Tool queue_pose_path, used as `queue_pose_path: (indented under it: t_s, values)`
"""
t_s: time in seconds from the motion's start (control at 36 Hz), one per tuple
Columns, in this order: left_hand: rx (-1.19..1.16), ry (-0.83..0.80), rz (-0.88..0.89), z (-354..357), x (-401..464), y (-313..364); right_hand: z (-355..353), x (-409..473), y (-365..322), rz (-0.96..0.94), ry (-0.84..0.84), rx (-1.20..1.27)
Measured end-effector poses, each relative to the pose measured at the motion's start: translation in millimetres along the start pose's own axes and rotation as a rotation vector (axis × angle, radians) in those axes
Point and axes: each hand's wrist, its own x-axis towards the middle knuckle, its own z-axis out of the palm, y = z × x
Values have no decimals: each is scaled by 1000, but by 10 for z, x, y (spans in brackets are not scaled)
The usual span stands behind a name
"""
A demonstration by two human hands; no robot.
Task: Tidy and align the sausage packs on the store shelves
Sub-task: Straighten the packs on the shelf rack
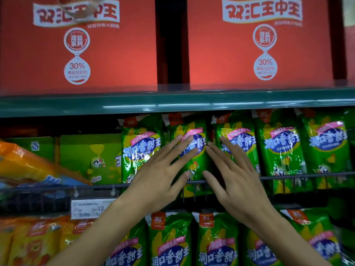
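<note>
Several green sausage packs stand upright in a row on the middle shelf behind a wire rail (307, 176). My left hand (159, 175) lies flat with straight fingers on the front of the second pack (189, 123) from the left. With its fingers spread and straight, my right hand (232, 173) touches the pack (237, 125) just to the right, fingertips close to the left hand's. Neither hand grips anything. More green packs (171, 240) stand on the shelf below.
Two large red boxes (115, 54) sit on the upper green shelf (172, 102). Green cartons (90, 156) and a tilted orange pack (25, 166) lie left on the middle shelf. A price tag (88, 208) hangs on the rail. Yellow-orange packs (34, 242) fill the lower left.
</note>
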Motion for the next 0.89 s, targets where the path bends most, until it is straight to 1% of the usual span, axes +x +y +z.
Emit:
queue_pose_path:
  t_s: [0.06, 0.14, 0.22, 0.33, 0.42, 0.5, 0.56, 0.61, 0.67, 0.75, 0.81, 0.86, 0.89]
  values:
    - [21, 28, 8, 21, -52, 8, -50, -33, -19, -54, -2, 62]
    - [20, 12, 0, 53, -75, 7, -23, -51, -67, -112, -33, 79]
    - [12, -24, 0, 23, -3, -50, 37, -36, -68, -90, -45, 40]
    - [-13, -31, -12, 5, 24, -53, 45, -19, -51, -53, -14, 75]
    - [-56, 63, -47, 47, -40, 34, 9, 5, -47, 28, 42, 76]
    - [-124, 217, -157, 44, -107, 84, -75, 36, -45, 75, 116, 115]
    - [-142, 283, -241, 12, -122, 100, -125, 51, -56, 94, 124, 150]
    - [-251, 249, -388, -63, -100, 120, -188, 96, -94, 119, 76, 167]
    - [-370, 169, -497, -125, -61, 116, -269, 178, -154, 166, -15, 156]
    - [-381, 41, -543, -268, 36, 140, -334, 327, -218, 197, -150, -10]
    - [-368, -22, -566, -358, 125, 136, -318, 414, -239, 205, -202, -78]
    - [-407, -46, -583, -410, 209, 94, -282, 488, -223, 233, -229, -47]
    - [-444, -53, -585, -425, 243, 77, -278, 513, -203, 260, -238, 13]
